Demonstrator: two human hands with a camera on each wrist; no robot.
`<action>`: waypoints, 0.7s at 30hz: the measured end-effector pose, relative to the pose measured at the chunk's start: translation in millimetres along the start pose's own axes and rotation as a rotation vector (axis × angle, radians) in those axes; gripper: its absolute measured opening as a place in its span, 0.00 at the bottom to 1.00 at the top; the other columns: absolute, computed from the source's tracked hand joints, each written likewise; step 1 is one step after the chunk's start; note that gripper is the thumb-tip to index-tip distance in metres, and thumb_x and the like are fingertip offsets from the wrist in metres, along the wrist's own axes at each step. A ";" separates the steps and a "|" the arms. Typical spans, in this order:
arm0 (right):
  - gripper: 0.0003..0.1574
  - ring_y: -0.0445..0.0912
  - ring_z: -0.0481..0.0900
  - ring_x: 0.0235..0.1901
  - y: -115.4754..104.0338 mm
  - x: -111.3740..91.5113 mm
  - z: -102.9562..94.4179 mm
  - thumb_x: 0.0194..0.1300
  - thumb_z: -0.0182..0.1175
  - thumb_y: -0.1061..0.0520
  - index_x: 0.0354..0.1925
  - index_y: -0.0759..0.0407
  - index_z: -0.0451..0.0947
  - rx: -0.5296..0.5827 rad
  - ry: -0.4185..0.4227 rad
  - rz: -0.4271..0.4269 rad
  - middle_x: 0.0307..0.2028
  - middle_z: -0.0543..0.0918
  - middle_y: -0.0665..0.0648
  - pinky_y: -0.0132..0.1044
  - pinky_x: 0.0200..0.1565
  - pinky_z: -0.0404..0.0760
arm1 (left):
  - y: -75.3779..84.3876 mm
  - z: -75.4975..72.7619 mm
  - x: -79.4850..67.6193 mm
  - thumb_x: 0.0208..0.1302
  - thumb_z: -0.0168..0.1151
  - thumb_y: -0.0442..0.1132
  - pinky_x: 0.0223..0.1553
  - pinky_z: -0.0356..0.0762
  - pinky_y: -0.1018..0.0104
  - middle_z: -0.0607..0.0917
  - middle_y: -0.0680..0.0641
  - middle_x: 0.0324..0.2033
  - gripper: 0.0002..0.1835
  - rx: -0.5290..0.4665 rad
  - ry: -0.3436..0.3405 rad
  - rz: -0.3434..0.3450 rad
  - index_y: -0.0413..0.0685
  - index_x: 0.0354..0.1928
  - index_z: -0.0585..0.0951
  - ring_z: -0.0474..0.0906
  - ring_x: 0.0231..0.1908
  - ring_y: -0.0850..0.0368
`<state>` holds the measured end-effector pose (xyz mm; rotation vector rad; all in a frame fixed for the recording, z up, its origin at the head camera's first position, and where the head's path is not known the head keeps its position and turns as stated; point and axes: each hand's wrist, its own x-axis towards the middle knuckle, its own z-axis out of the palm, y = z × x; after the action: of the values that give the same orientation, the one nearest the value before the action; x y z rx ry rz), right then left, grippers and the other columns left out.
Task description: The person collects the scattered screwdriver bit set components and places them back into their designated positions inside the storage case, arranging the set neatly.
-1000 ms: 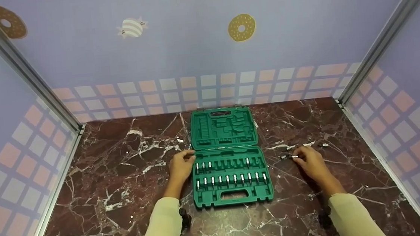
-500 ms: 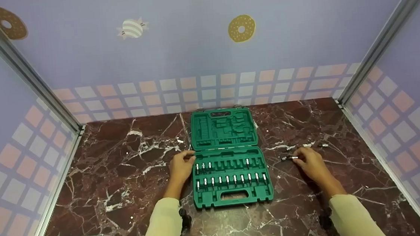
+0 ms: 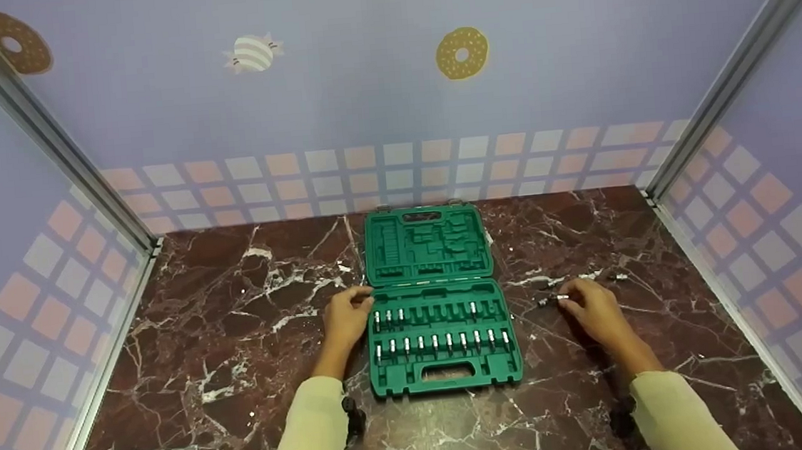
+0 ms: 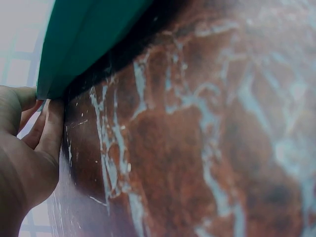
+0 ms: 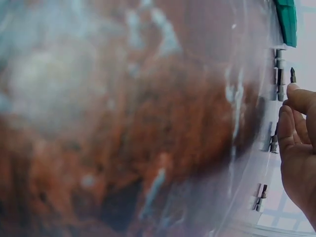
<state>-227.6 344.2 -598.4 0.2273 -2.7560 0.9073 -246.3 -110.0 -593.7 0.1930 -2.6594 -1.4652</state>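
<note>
Right hand: it pinches one small bit between thumb and finger; we see this bit to the right of the green case, the dark tip turned toward the case.
Left hand: its fingers touch the left edge of the case; their tips are partly hidden, so whether they pinch the edge we cannot tell.
Green case: it lies on the marbled worktop between both hands, with the lid opened backward.
Seated bits: we count ten in the front row; in the rear row, three at left and one at right.
Loose bits: they lie on the worktop beyond and beside the right hand, which partly covers them from the head camera.
Walls: lilac panels with printed doughnuts surround the worktop.
Right wrist view: here we see the pointed shape of the held tip, very small from the head, and loose bits behind the hand.
Left wrist view: it gives us the outer side of the case close to the fingers.
</note>
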 end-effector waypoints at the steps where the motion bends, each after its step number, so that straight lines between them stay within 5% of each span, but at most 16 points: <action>1: 0.09 0.56 0.84 0.39 -1.5 0.2 -0.3 0.63 0.71 0.66 0.41 0.63 0.82 0.005 0.000 0.002 0.40 0.86 0.63 0.50 0.44 0.81 | 0.1 0.0 -0.1 0.71 0.67 0.38 0.51 0.82 0.48 0.91 0.46 0.43 0.10 -0.001 0.000 -0.001 0.50 0.50 0.90 0.87 0.47 0.47; 21: 0.10 0.44 0.82 0.35 -43.1 8.8 5.9 0.60 0.73 0.67 0.40 0.59 0.85 0.142 -0.026 -0.064 0.37 0.88 0.57 0.35 0.39 0.80 | -1.2 0.1 -0.9 0.71 0.67 0.38 0.50 0.82 0.48 0.90 0.47 0.43 0.10 -0.002 -0.008 -0.008 0.51 0.51 0.89 0.87 0.46 0.48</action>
<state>-227.7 305.7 -576.3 0.3520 -2.6930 1.0921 -245.4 -110.4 -594.8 0.1977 -2.6662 -1.4747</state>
